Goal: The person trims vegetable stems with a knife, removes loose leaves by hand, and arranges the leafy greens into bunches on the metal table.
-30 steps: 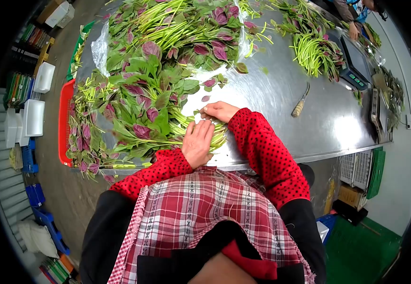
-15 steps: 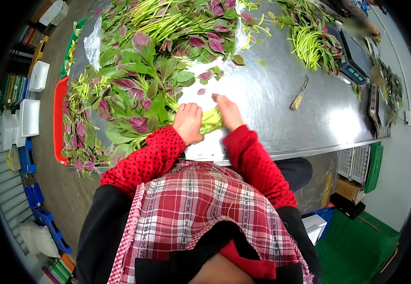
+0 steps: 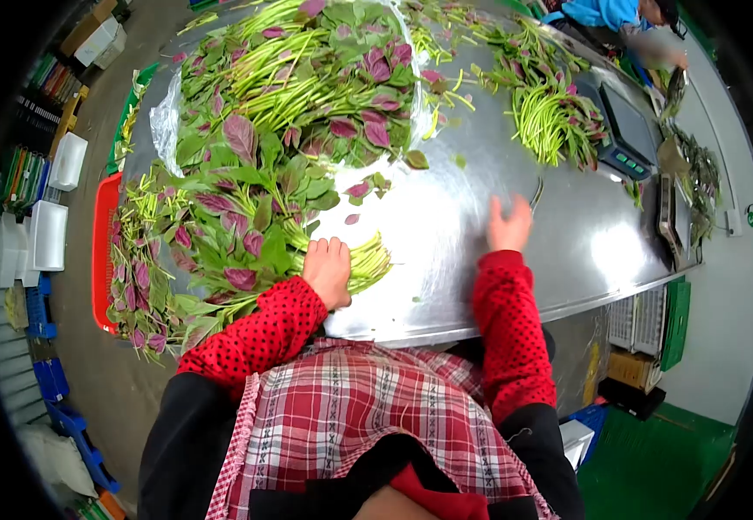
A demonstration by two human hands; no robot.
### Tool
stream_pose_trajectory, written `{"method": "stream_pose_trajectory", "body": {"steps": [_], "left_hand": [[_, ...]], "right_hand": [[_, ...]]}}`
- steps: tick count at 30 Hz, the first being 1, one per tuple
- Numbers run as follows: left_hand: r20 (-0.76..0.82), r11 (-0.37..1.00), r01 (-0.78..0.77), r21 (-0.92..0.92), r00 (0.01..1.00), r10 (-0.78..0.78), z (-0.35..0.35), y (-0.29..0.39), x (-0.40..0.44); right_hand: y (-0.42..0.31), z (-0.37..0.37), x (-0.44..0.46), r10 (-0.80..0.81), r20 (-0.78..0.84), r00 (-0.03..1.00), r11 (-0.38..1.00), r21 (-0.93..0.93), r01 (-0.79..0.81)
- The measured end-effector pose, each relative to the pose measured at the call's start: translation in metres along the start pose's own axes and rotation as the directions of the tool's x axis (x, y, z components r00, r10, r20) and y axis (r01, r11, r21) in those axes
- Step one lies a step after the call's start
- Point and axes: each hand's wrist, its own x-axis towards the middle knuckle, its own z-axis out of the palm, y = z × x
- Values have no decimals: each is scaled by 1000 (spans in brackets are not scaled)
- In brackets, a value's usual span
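Observation:
My left hand [image 3: 329, 273] is closed around the stems of a bunch of red-and-green amaranth [image 3: 369, 263]. The cut stem ends stick out to its right, and the purple-green leaves fan out to the left on the steel table. Farther right, my right hand [image 3: 509, 227] is over the tabletop with thumb and fingers apart. It is at the small curved knife [image 3: 538, 192]; only the thin blade shows, and the handle is hidden by the hand. Whether the fingers touch the handle I cannot tell.
A large amaranth pile [image 3: 298, 82] lies on clear plastic at the back. Another stem bundle [image 3: 543, 126] rests near a digital scale [image 3: 626, 134]. A red crate [image 3: 105, 251] stands left of the metal table [image 3: 446, 299]. Another person [image 3: 602, 13] is at the far right.
My right hand has let go of the stem ends and moved right to the knife. My left hand still grips the bunch. The view has shifted slightly.

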Motion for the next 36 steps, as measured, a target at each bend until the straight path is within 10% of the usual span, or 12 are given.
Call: {"method": "stream_pose_trajectory", "body": {"steps": [4,10,11,13,20,36], "left_hand": [[-80,1000,9,-6,997,-9,16,-10,27],[-113,982,164,-93,978,-174,2,-16,59],[-136,978,183,-97,971,-195,1,-14,54],[-140,969,218,-113,962,-233,-6,-11,53],[42,945,298,-136,955,-295,-14,-11,61],[-45,990,135,-49,989,-138,-16,-17,54]], "right_hand": [[72,-15,31,360,100,928,892,-327,-311],[98,3,46,518,366,773,837,-30,-547],[83,9,25,253,185,950,948,151,-282],[0,-15,-26,145,359,922,859,417,-297],[-137,-13,-149,-410,316,856,896,316,313],[-130,31,-151,-285,552,784,923,-62,380]]}}
